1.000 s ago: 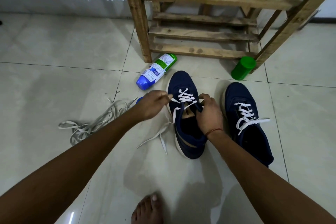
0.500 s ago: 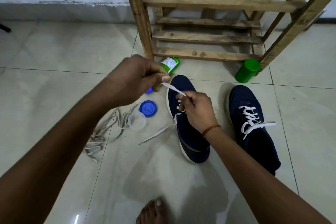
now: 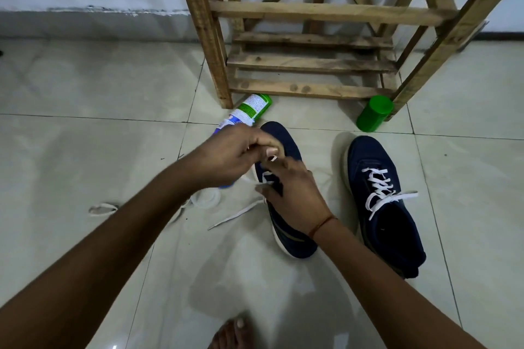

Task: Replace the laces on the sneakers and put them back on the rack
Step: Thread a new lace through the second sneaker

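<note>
Lacing: we see both hands meet over the middle sneaker, which lies on the floor with its toe toward the rack.
Left hand: thumb and fingers pinch the tip of the white lace just above the sneaker's front half.
Right hand: it lies over the sneaker's middle with its fingers bent down at the eyelets. In the blur we cannot tell whether they hold the lace or only press there.
Lace: one loose end trails off the sneaker's left side, flat on the floor.
Laced sneaker: it sits to the right, apart from the first, with white lace crossed through its eyelets and the ends loose.
Spray can: it lies on its side by the rack's left leg, partly behind the left hand.
Green cap: it rests beside the rack's right leg.
Loose lace: we see a loop of it left of the left forearm.
Clear lid: it is partly hidden under the left wrist.
Bare foot: it shows at the bottom edge.
</note>
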